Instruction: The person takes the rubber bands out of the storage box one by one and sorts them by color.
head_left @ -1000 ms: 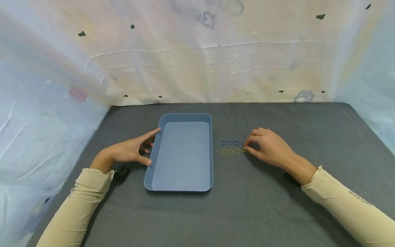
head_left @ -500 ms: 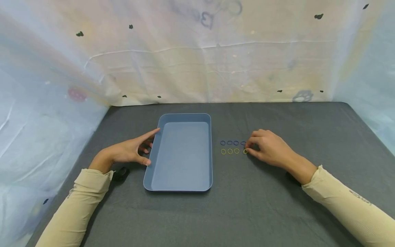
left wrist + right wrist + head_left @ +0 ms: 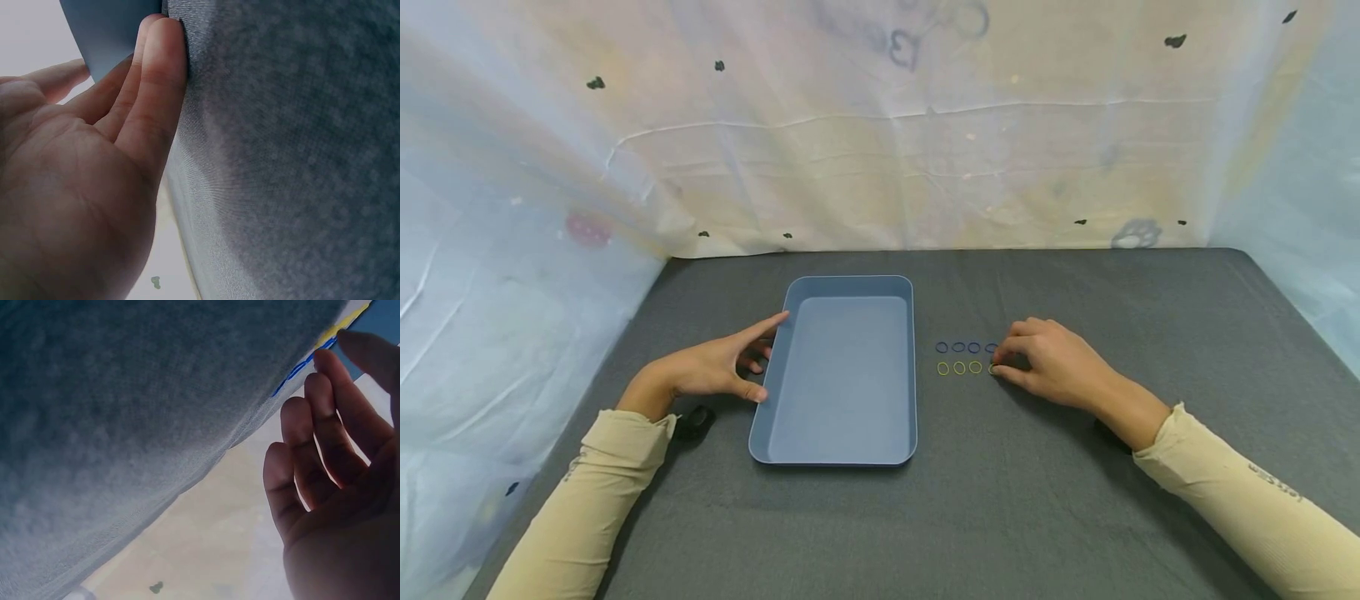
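A blue-grey rectangular tray (image 3: 854, 383) lies on the table, its inside bare. My left hand (image 3: 718, 364) is spread along the tray's left side, with forefinger and thumb at the rim; the left wrist view has its fingers (image 3: 164, 69) low against the tray wall. Right of the tray lie two short rows of thin rings like small rubber bands, blue rings (image 3: 973, 352) behind and yellow rings (image 3: 970, 367) in front. My right hand (image 3: 1051, 364) is at the right end of the rows. Its thumb and forefinger, slightly apart, are right at the last yellow ring (image 3: 990, 368), partly hiding it.
Dark grey cloth (image 3: 865, 533) covers the table. A pale printed curtain (image 3: 887, 183) hangs along its back edge, and light sheeting (image 3: 497, 317) closes the sides. A black strap (image 3: 695, 423) shows at the left wrist.
The last yellow ring shifted right, away from its row, then back left closer to it, with the right fingertips following. The left hand and tray have stayed put.
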`<act>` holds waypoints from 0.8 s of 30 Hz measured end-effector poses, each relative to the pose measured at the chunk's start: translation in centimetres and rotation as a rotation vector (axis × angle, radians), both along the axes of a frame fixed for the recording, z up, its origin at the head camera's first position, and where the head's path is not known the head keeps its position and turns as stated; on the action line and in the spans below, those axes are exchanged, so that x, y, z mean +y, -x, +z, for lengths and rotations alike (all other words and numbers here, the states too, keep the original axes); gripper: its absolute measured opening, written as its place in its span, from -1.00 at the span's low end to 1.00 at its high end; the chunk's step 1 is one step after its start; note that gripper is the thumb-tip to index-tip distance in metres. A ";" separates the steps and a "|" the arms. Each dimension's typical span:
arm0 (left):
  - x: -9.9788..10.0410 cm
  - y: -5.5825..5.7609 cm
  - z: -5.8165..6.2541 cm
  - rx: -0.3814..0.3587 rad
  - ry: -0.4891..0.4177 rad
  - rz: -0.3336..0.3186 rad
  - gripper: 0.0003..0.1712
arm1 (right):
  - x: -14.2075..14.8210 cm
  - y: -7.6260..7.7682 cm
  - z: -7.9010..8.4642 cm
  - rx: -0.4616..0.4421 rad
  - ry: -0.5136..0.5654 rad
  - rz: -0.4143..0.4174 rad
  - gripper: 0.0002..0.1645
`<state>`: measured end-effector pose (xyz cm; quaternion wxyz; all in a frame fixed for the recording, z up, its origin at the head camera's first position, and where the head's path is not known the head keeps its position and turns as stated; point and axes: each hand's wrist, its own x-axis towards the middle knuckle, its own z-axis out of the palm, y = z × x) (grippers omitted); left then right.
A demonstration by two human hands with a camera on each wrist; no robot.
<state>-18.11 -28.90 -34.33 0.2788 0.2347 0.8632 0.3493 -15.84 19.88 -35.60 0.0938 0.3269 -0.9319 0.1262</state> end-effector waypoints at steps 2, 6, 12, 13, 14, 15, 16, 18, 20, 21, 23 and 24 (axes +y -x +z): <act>0.0 0.0 0.0 0.000 -0.001 0.001 0.33 | 0.0 0.0 0.0 -0.007 -0.007 -0.005 -0.89; 0.1 0.1 0.1 0.006 -0.004 0.003 0.33 | 0.0 0.0 -0.1 -0.006 -0.013 -0.005 -0.88; 0.2 0.1 0.1 0.012 -0.002 0.002 0.34 | 0.0 -0.1 0.0 -0.016 -0.026 -0.013 -0.89; 0.1 0.2 0.1 0.013 -0.002 0.001 0.34 | 0.0 -0.1 0.0 -0.023 -0.027 -0.018 -0.88; 0.2 0.2 0.1 0.014 -0.001 0.001 0.34 | 0.0 -0.1 0.1 -0.031 -0.023 -0.023 -0.88; 0.2 0.1 0.1 0.015 0.000 0.001 0.34 | 0.1 -0.1 0.1 -0.033 -0.019 -0.028 -0.87; 0.2 0.1 0.1 0.014 0.002 0.000 0.33 | 0.1 -0.1 0.2 -0.036 -0.012 -0.035 -0.86; 0.2 0.1 0.1 0.015 0.004 -0.002 0.33 | 0.3 0.0 0.3 -0.035 -0.001 -0.049 -0.85; 0.2 0.1 0.0 0.016 0.007 -0.004 0.33 | 0.5 0.1 0.5 -0.023 0.012 -0.061 -0.84; 0.1 0.1 0.0 0.015 0.006 -0.004 0.33 | 0.7 0.3 0.6 -0.013 0.014 -0.068 -0.84; 0.1 0.1 0.0 0.014 0.004 -0.006 0.33 | 0.8 0.6 0.8 0.004 0.019 -0.087 -0.83; 0.0 0.0 -0.1 0.014 0.003 -0.007 0.33 | 0.9 0.8 0.9 0.012 0.022 -0.099 -0.82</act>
